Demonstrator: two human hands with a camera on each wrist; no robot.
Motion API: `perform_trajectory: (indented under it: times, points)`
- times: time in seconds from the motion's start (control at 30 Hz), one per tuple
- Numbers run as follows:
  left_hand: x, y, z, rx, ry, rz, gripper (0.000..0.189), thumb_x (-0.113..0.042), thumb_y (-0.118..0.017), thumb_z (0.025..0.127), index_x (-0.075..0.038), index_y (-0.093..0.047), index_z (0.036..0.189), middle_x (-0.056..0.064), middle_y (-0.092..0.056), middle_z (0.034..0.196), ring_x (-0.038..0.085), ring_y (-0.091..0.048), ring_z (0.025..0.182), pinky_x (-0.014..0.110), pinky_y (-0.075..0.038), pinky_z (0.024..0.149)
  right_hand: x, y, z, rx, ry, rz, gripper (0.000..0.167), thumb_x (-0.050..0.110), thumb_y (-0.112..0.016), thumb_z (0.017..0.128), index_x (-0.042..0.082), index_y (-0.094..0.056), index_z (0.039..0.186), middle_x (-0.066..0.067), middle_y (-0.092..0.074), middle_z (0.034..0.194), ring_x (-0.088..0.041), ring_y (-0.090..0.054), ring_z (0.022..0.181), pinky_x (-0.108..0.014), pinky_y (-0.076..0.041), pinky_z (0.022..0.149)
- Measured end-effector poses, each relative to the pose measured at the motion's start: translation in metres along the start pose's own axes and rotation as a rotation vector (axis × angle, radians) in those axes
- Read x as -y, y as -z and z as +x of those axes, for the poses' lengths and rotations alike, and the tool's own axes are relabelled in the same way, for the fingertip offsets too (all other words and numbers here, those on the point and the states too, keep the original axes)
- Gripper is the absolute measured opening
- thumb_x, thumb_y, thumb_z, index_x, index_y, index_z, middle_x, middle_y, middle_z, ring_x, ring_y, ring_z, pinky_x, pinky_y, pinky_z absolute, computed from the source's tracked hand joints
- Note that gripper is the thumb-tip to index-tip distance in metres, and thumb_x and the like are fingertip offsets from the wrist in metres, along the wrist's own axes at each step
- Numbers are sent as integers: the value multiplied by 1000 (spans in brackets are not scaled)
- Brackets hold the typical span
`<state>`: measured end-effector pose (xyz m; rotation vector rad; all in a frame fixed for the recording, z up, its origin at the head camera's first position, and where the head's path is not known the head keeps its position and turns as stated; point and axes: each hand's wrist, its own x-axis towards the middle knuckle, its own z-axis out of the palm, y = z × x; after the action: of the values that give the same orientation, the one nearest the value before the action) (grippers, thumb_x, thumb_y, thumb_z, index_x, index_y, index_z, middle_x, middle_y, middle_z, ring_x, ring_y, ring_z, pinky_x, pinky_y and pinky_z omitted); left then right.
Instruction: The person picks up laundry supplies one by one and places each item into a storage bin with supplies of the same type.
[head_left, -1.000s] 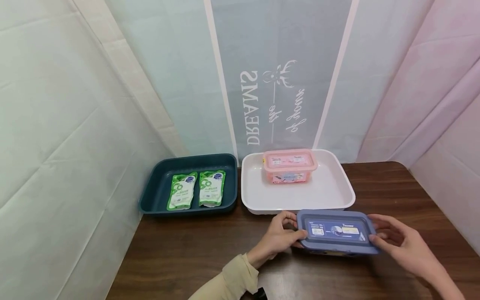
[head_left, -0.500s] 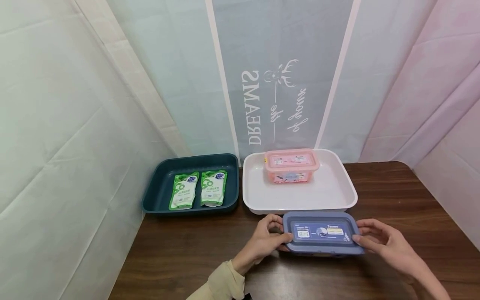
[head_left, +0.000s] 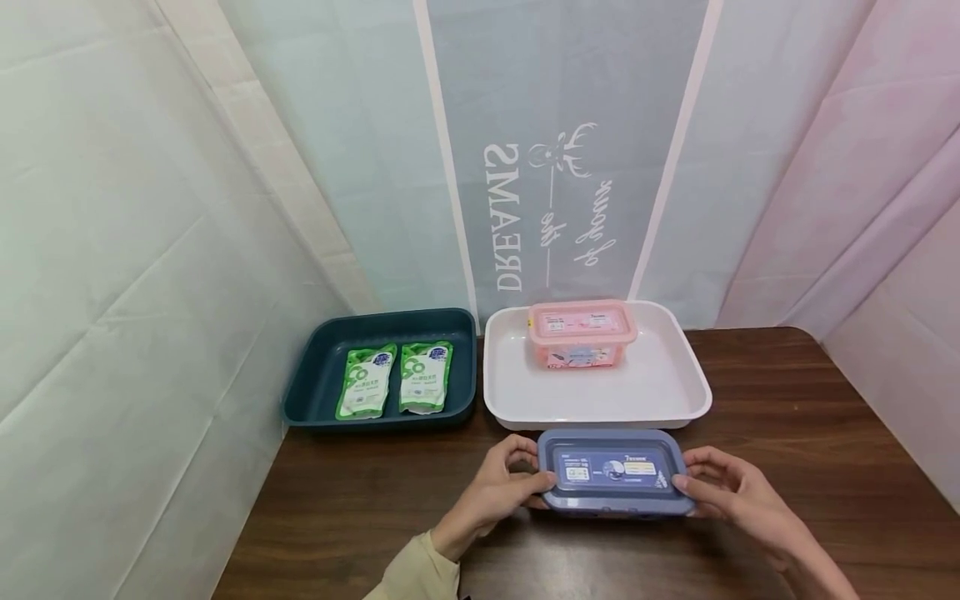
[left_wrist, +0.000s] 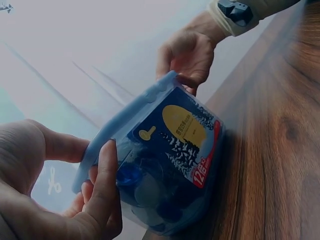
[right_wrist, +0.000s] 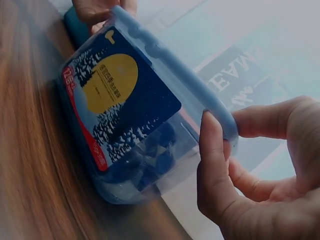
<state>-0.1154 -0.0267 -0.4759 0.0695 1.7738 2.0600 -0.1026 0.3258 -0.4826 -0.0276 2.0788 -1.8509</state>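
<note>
Between both hands is a blue lidded plastic box (head_left: 615,471), its clear sides showing dark blue pods and a label with a yellow oval in the right wrist view. My left hand (head_left: 504,483) grips the lid's left end, thumb on top and fingers beneath the rim. At the other end my right hand (head_left: 738,496) pinches the rim the same way. The box is just in front of the white tray (head_left: 585,408); whether its base touches the table cannot be told. A pink lidded box (head_left: 582,333) stands in that tray, toward the back.
Left of the white tray stands a dark teal tray (head_left: 300,400) with two green-and-white pouches (head_left: 367,382) lying flat in it. Both trays rest on the dark wood table (head_left: 360,500). A fabric curtain (head_left: 375,167) rises behind them.
Both hands have moved left with the blue box and slightly toward the front of the table. The trays, the pink box and the pouches have stayed in place.
</note>
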Motion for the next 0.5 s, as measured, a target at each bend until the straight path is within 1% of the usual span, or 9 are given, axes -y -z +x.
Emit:
perform_trajectory:
  times: [0.07, 0.2, 0.37, 0.5]
  points:
    - [0, 5, -3, -7, 2, 2, 35, 2, -77, 91, 3, -56, 119, 10, -62, 101, 17, -72, 76, 28, -63, 61, -1, -4, 1, 20, 2, 36, 17, 8, -64, 106, 11, -64, 123, 0, -68, 108, -11, -71, 87, -35, -65, 75]
    - [1, 11, -8, -23, 7, -2, 37, 2, -78, 90, 4, -57, 120, 10, -63, 101, 16, -71, 76, 27, -62, 61, -4, -11, 2, 49, 14, 121, 18, 4, -63, 106, 12, -64, 122, -1, -66, 110, -12, -70, 88, -35, -65, 74]
    - [0, 13, -13, -27, -11, -32, 38, 3, -76, 90, 6, -57, 122, 9, -61, 101, 15, -70, 76, 26, -61, 60, -5, -15, 1, 78, 45, 176, 19, 1, -61, 106, 13, -63, 120, 0, -65, 109, -11, -70, 87, -34, -65, 73]
    - [-4, 15, -15, -26, -18, -49, 37, 4, -75, 91, 7, -56, 122, 9, -60, 100, 15, -70, 76, 26, -61, 60, -2, -17, 1, 110, 96, 210, 21, -2, -58, 106, 11, -64, 121, -1, -67, 109, -11, -71, 89, -33, -65, 73]
